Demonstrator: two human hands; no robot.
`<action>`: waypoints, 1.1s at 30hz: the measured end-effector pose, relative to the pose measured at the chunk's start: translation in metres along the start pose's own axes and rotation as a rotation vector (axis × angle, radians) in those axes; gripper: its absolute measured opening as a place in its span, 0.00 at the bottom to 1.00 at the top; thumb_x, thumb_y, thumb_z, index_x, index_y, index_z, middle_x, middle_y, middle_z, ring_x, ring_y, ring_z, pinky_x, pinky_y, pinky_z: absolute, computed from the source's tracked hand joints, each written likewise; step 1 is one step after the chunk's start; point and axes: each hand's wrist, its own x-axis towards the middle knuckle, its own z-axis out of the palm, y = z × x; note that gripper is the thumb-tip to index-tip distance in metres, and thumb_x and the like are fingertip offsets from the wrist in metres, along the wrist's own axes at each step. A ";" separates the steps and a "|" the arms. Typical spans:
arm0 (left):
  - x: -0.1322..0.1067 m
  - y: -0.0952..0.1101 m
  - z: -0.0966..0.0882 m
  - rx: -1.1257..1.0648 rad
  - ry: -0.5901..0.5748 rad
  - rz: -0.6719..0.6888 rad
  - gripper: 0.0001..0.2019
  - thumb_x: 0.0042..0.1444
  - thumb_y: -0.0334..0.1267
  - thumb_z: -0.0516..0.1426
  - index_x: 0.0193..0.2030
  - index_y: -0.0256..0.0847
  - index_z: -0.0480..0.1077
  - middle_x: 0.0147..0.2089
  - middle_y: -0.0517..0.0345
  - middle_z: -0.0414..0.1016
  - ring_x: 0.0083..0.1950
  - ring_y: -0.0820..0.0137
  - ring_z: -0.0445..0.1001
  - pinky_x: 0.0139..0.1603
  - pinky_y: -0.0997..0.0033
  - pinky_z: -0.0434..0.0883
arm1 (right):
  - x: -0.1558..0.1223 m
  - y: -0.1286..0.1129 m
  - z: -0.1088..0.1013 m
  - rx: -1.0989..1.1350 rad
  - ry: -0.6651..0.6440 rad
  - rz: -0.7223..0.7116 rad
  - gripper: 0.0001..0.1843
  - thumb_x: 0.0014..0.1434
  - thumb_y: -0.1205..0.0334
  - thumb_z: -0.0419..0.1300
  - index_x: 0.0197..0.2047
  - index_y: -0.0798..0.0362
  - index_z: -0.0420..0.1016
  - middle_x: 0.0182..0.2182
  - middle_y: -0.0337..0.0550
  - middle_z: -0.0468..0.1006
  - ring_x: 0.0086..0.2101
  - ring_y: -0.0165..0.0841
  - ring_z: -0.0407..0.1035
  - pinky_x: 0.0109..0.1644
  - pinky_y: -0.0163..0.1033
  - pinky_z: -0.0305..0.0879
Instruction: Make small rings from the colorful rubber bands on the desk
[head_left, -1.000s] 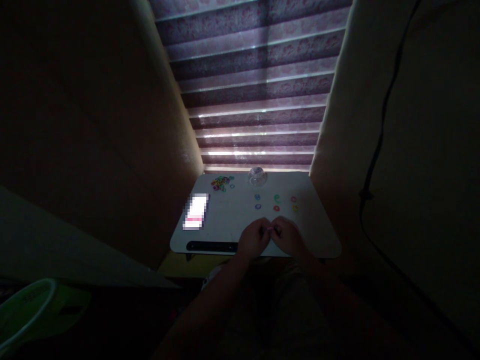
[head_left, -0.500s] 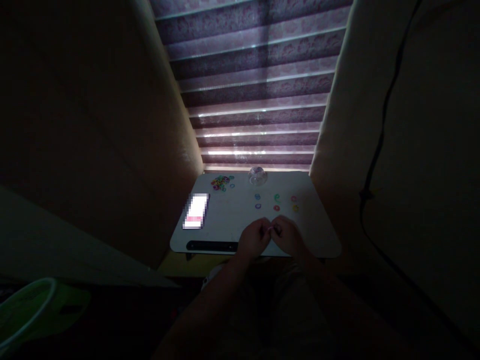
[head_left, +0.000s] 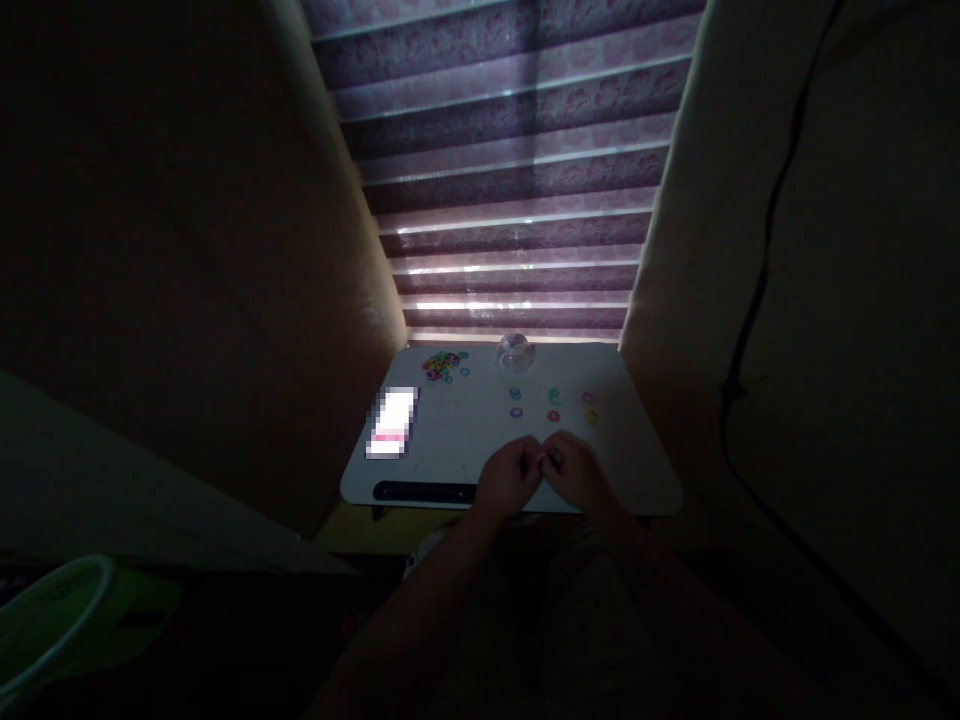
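Observation:
Near the front edge of the white table (head_left: 442, 440), my left hand (head_left: 511, 474) and my right hand (head_left: 573, 472) meet with fingertips pinched. Between them shows a small pink band (head_left: 541, 456), mostly covered by the fingers. Just beyond lie several small coloured bands in two short rows, among them a blue one (head_left: 515, 394), a purple one (head_left: 516, 412), a green one (head_left: 554, 397), a red one (head_left: 553, 416), a pink one (head_left: 587, 398) and a yellow one (head_left: 591, 415). A pile of mixed coloured bands (head_left: 441, 366) sits at the back left.
A clear round container (head_left: 515, 353) stands at the table's back edge, before the window blind (head_left: 517, 240). To the left lies a phone with a lit screen (head_left: 392, 422). A black strip (head_left: 424, 492) runs along the front edge. A green basket (head_left: 90, 620) is at lower left.
My hands stay in the same place, with only a slight shift of the fingers around the pink band. The bands on the table have not moved.

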 end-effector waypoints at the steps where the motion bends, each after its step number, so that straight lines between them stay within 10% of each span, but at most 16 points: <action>1: 0.000 0.000 0.000 -0.001 -0.002 0.002 0.09 0.63 0.43 0.52 0.37 0.41 0.70 0.33 0.59 0.73 0.33 0.71 0.69 0.37 0.72 0.65 | 0.000 0.000 0.000 0.001 -0.002 0.003 0.02 0.54 0.67 0.57 0.30 0.51 0.68 0.26 0.39 0.70 0.27 0.31 0.63 0.32 0.36 0.55; 33: 0.000 0.001 -0.001 0.025 0.001 0.009 0.10 0.63 0.44 0.52 0.36 0.41 0.69 0.32 0.60 0.72 0.33 0.71 0.68 0.35 0.72 0.64 | 0.000 0.002 -0.001 0.014 -0.019 -0.007 0.04 0.55 0.67 0.55 0.30 0.51 0.69 0.27 0.39 0.71 0.29 0.32 0.64 0.34 0.37 0.55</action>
